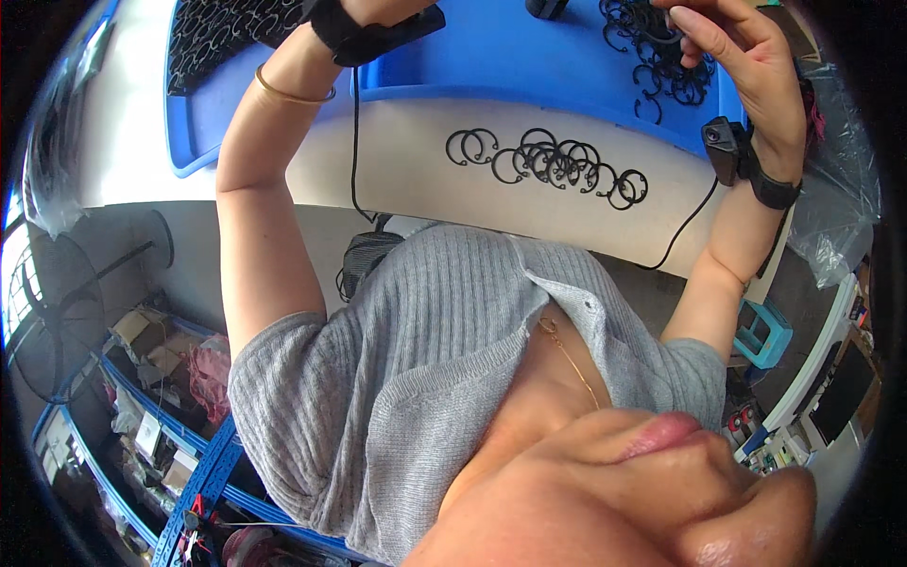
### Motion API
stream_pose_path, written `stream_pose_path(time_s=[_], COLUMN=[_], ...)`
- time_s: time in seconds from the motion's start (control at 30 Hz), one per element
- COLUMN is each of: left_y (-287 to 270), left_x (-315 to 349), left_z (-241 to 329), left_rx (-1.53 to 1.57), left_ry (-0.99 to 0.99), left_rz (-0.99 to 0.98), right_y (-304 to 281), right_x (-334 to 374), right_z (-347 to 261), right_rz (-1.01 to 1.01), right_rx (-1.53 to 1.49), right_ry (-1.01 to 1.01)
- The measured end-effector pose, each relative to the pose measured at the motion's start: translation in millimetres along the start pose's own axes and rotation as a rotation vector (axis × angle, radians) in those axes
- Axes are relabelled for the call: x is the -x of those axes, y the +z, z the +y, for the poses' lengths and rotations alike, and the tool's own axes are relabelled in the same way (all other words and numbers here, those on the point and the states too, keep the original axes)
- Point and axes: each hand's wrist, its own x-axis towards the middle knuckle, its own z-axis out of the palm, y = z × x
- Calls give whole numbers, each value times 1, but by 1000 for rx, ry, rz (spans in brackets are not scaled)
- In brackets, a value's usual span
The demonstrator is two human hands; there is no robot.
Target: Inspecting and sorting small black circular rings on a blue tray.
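My right hand (761,80) is over the right end of a blue tray (501,93), thumb and fingers drawn together. A dark retaining ring (673,40) seems to be at its fingertips, partly hidden by them. Loose black retaining rings (673,85) lie in the tray below. At the top edge, only the heel of my left hand (385,9) shows; its fingers are cut off, so what it holds cannot be seen. A loose row of overlapping black retaining rings (557,163) lies on the white tabletop (397,161) between the tray and me.
Rows of black rings (231,38) fill part of another blue tray (194,142) at the left. A small black object (546,8) sits in the right tray. Cables hang from both wrist straps. Clear plastic bags (831,189) are at the right, blue shelving (203,482) lower left.
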Motion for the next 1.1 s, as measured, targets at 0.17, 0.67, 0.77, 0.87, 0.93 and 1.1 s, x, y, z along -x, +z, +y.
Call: stream_pose_path(time_s=[0.17, 0.67, 0.77, 0.87, 0.93, 1.1], left_y=[-16, -2, 4, 4, 4, 6], left_x=[0, 14, 19, 21, 23, 29], left_z=[19, 40, 29, 28, 28, 29], left_rx=[-3, 1038, 1260, 1355, 1373, 1437], left_ry=[-4, -386, -465, -504, -508, -575], left_rz=[54, -292, -309, -318, -308, -346], right_y=[3, 5, 4, 3, 2, -21], right_x=[2, 5, 4, 4, 4, 3], right_z=[-1, -11, -11, -13, -12, 14], right_rz=[14, -96, -85, -58, -49, -359], right_rx=[-12, -106, -118, -99, -79, -70], right_ry=[-5, 23, 3, 5, 13, 29])
